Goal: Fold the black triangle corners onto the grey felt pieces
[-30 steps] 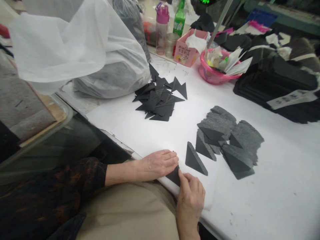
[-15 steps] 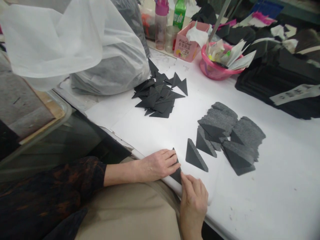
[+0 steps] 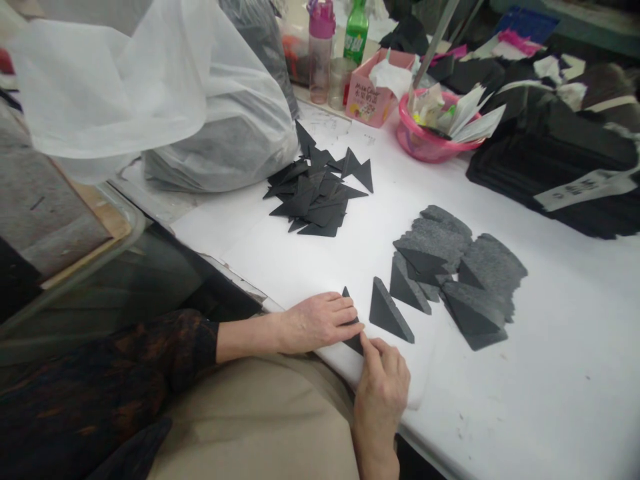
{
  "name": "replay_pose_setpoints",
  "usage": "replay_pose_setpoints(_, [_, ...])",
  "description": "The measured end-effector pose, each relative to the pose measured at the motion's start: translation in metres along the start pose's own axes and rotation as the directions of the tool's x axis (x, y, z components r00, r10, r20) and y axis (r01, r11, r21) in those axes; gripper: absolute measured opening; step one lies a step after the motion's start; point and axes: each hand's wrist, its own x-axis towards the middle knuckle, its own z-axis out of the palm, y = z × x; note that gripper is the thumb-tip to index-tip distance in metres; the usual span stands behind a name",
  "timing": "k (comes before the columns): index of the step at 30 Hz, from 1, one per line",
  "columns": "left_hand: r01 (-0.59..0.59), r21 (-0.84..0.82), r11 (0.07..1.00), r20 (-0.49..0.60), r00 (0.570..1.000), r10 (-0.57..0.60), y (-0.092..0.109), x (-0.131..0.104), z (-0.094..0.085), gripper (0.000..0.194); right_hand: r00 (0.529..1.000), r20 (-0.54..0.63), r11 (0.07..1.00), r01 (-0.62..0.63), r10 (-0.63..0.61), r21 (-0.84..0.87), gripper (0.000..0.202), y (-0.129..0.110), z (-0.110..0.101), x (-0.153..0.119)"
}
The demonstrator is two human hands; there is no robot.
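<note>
A black triangular piece [image 3: 355, 342] lies at the near edge of the white table, partly covered by my fingers. My left hand [image 3: 320, 323] rests on it with the fingers together, pressing it down. At its right edge, my right hand [image 3: 384, 380] pinches with thumb and forefinger. Just to the right lies a black triangle with a grey strip along one side [image 3: 390, 313]. Beyond that are overlapping grey fuzzy pieces [image 3: 495, 267] with black triangles among them. Further back, left of those, is a loose pile of black triangles [image 3: 317, 200].
A white plastic bag [image 3: 225, 133] stands at the back left. Along the back are a pink-capped bottle [image 3: 320, 60], a green bottle [image 3: 355, 37], a pink box [image 3: 367, 100] and a pink basket [image 3: 430, 147]. A black stack [image 3: 550, 153] sits at the back right.
Both hands have shifted slightly, the right one a little up and left, staying at the black triangular piece. The view has moved a little.
</note>
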Motion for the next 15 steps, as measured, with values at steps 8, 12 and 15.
replay_pose_setpoints(8, [-0.024, 0.020, 1.000, -0.005, 1.000, 0.024, 0.006, 0.005, 0.002, 0.020, 0.994, -0.092, 0.994, 0.070, -0.062, 0.087, 0.016, 0.017, -0.005, -0.004])
replay_pose_setpoints(12, [-0.041, 0.014, 0.999, -0.003, 0.999, 0.041, 0.007, 0.004, 0.002, 0.022, 0.993, -0.083, 0.994, 0.092, -0.088, 0.055, 0.019, 0.019, -0.007, -0.008])
replay_pose_setpoints(15, [-0.026, 0.003, 1.000, 0.010, 1.000, 0.026, 0.010, 0.002, 0.000, 0.023, 0.996, -0.036, 0.996, 0.077, -0.075, 0.045, 0.023, 0.017, -0.010, -0.010])
